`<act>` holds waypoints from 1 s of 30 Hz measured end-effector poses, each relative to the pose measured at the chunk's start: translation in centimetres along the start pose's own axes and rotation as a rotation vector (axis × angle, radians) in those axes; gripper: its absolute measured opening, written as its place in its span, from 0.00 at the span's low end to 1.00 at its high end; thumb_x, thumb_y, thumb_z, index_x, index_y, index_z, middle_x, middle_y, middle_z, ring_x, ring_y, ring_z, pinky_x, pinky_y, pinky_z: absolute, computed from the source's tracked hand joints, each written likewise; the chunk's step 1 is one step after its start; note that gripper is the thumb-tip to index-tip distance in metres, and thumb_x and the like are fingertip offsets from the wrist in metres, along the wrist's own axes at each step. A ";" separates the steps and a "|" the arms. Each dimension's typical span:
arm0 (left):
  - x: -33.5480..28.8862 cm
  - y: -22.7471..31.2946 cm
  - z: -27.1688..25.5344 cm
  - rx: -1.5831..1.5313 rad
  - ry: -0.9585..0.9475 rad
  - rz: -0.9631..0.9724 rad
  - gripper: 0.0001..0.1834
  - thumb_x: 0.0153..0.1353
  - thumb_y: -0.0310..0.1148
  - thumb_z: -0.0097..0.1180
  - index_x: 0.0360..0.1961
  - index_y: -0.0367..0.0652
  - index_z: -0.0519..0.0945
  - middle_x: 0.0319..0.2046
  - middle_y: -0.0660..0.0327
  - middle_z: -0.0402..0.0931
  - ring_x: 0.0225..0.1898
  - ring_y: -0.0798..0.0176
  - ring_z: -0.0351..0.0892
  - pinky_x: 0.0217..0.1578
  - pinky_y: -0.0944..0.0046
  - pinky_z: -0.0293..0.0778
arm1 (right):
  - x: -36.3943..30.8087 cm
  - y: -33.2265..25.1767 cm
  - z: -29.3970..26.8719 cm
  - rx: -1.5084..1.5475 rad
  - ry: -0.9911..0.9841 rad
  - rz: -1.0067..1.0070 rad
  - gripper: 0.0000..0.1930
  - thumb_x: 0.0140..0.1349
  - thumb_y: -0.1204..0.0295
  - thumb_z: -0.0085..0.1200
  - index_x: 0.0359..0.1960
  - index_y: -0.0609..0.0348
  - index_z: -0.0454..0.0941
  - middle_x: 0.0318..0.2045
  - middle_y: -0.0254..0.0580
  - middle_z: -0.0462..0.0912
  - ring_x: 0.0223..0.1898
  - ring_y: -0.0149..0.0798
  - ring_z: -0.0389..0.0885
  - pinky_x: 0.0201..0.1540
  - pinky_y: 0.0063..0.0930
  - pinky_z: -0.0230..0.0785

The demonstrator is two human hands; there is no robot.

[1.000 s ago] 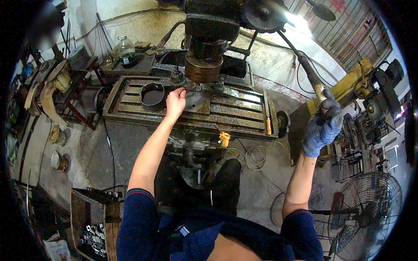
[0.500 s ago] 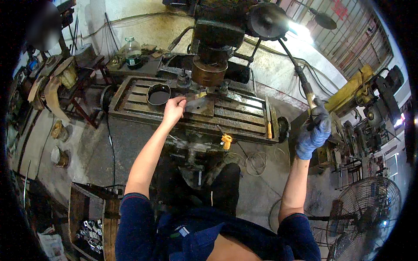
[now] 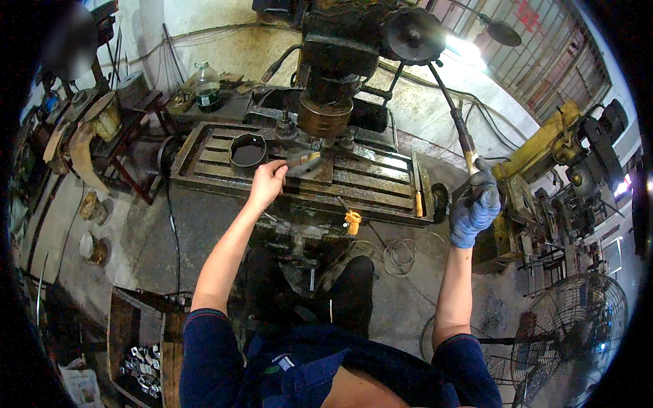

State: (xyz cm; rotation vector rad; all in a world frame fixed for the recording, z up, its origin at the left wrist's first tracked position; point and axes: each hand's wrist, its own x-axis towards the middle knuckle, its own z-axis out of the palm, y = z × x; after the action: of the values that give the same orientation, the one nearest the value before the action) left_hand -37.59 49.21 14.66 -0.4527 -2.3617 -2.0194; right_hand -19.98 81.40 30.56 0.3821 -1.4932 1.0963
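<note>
My bare left hand (image 3: 269, 182) pinches a small brush (image 3: 299, 163), whose yellowish end points right, above the slotted machine table (image 3: 371, 188). Just beyond that hand stands a round black tub (image 3: 247, 151) of dark liquid. Above the brush is the machine's spindle head (image 3: 326, 115); the tool tip under it is too dark to make out. My right hand (image 3: 476, 212), in a blue and grey glove, is closed round the end of the long feed lever (image 3: 460, 126), which slopes down from the round hub (image 3: 413, 35).
A yellow-handled tool (image 3: 419, 202) lies along the table's right end. A yellow air gun (image 3: 352, 222) hangs at its front edge. At lower left, a wooden crate (image 3: 170, 350) holds small metal parts. A fan (image 3: 571, 336) stands at lower right; a large bottle (image 3: 207, 88) is behind.
My right hand has moved left and slightly down, with the lever swinging along in it. My left hand and the brush have shifted a little toward me.
</note>
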 end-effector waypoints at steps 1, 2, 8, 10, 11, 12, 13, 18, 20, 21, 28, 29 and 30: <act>-0.1 0.1 0.1 -0.005 -0.005 -0.005 0.14 0.60 0.29 0.47 0.44 0.31 0.74 0.14 0.63 0.70 0.12 0.71 0.67 0.14 0.69 0.65 | -0.1 0.0 0.1 -0.002 0.014 0.008 0.19 0.62 0.60 0.44 0.17 0.60 0.64 0.22 0.36 0.69 0.40 0.44 0.70 0.56 0.46 0.52; -0.2 0.2 0.2 0.000 -0.003 -0.005 0.14 0.60 0.29 0.47 0.44 0.31 0.74 0.14 0.63 0.70 0.12 0.71 0.67 0.14 0.69 0.65 | -0.1 0.0 0.2 0.005 0.010 -0.001 0.19 0.62 0.60 0.45 0.17 0.60 0.64 0.23 0.37 0.69 0.40 0.44 0.70 0.56 0.46 0.52; -0.2 -0.1 0.5 0.042 -0.010 0.023 0.14 0.60 0.30 0.47 0.44 0.33 0.75 0.16 0.62 0.73 0.13 0.71 0.69 0.15 0.69 0.66 | 0.4 -0.2 -0.4 -0.016 -0.002 0.033 0.19 0.58 0.58 0.49 0.17 0.59 0.64 0.24 0.37 0.70 0.42 0.46 0.70 0.57 0.48 0.51; -0.1 -0.4 0.8 0.046 -0.008 0.014 0.14 0.60 0.30 0.48 0.44 0.34 0.75 0.17 0.61 0.74 0.14 0.71 0.70 0.15 0.69 0.66 | 0.7 -0.3 -0.7 0.006 -0.006 0.037 0.19 0.57 0.57 0.50 0.17 0.59 0.65 0.25 0.38 0.72 0.44 0.47 0.71 0.57 0.49 0.50; -0.1 -0.3 0.8 0.038 -0.004 0.003 0.14 0.59 0.30 0.48 0.44 0.34 0.75 0.18 0.61 0.74 0.14 0.71 0.70 0.16 0.69 0.67 | 0.7 -0.6 -0.5 0.005 0.008 0.049 0.19 0.57 0.58 0.50 0.17 0.59 0.65 0.25 0.39 0.72 0.45 0.47 0.71 0.57 0.50 0.50; -0.1 -0.3 0.9 0.029 0.000 -0.009 0.14 0.59 0.30 0.48 0.44 0.34 0.75 0.18 0.60 0.74 0.14 0.71 0.70 0.16 0.69 0.67 | 0.9 -1.0 -0.2 0.004 0.022 0.060 0.19 0.57 0.58 0.50 0.18 0.60 0.66 0.26 0.39 0.73 0.45 0.48 0.71 0.57 0.50 0.50; 0.0 -0.3 1.0 0.019 0.003 -0.020 0.14 0.59 0.30 0.49 0.44 0.34 0.75 0.19 0.60 0.75 0.14 0.71 0.70 0.17 0.68 0.67 | 1.1 -1.3 0.0 0.002 0.036 0.072 0.19 0.56 0.58 0.50 0.18 0.60 0.67 0.26 0.40 0.74 0.46 0.48 0.71 0.57 0.50 0.50; 0.5 -0.4 1.5 0.086 0.027 0.069 0.15 0.58 0.30 0.50 0.45 0.35 0.74 0.20 0.58 0.76 0.15 0.69 0.71 0.20 0.67 0.68 | 2.3 -1.4 -0.4 0.037 -0.022 0.025 0.17 0.56 0.58 0.53 0.22 0.61 0.74 0.27 0.42 0.75 0.47 0.53 0.70 0.55 0.49 0.52; 0.7 -0.2 1.7 0.104 0.017 0.070 0.15 0.58 0.30 0.50 0.46 0.36 0.74 0.21 0.57 0.76 0.16 0.69 0.71 0.20 0.67 0.67 | 2.8 -1.7 -0.3 0.028 -0.009 0.008 0.17 0.56 0.58 0.53 0.22 0.61 0.74 0.27 0.42 0.75 0.47 0.52 0.71 0.54 0.48 0.54; 1.0 -0.4 1.8 0.107 0.007 0.075 0.15 0.58 0.30 0.50 0.46 0.36 0.75 0.21 0.57 0.76 0.16 0.69 0.71 0.21 0.67 0.67 | 3.2 -1.8 -0.2 0.026 -0.005 -0.002 0.17 0.56 0.58 0.53 0.23 0.61 0.74 0.27 0.42 0.75 0.47 0.52 0.71 0.54 0.47 0.55; 2.1 -0.9 2.7 0.108 0.008 0.033 0.16 0.58 0.30 0.49 0.47 0.37 0.74 0.21 0.57 0.75 0.18 0.68 0.71 0.23 0.66 0.68 | 5.5 -2.3 0.4 -0.107 0.023 -0.107 0.20 0.56 0.53 0.51 0.25 0.62 0.76 0.27 0.44 0.76 0.46 0.53 0.73 0.55 0.51 0.55; 2.2 -1.3 2.7 0.088 0.012 0.044 0.16 0.58 0.30 0.49 0.47 0.37 0.73 0.21 0.57 0.75 0.18 0.68 0.71 0.23 0.66 0.68 | 5.8 -2.2 0.3 -0.098 0.012 -0.127 0.20 0.56 0.53 0.51 0.25 0.61 0.76 0.27 0.44 0.76 0.46 0.53 0.74 0.55 0.52 0.55; 2.5 -1.7 2.7 0.067 0.016 0.054 0.16 0.58 0.30 0.49 0.47 0.37 0.73 0.21 0.56 0.75 0.17 0.68 0.71 0.23 0.66 0.68 | 6.3 -1.9 0.2 -0.061 -0.019 -0.166 0.20 0.56 0.53 0.51 0.25 0.61 0.76 0.25 0.45 0.76 0.45 0.54 0.73 0.57 0.53 0.54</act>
State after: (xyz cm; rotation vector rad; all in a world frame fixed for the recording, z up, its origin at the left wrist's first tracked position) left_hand -39.85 52.17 13.04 -0.4913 -2.3720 -1.9078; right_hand -20.27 82.46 37.09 0.4662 -1.4808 0.9160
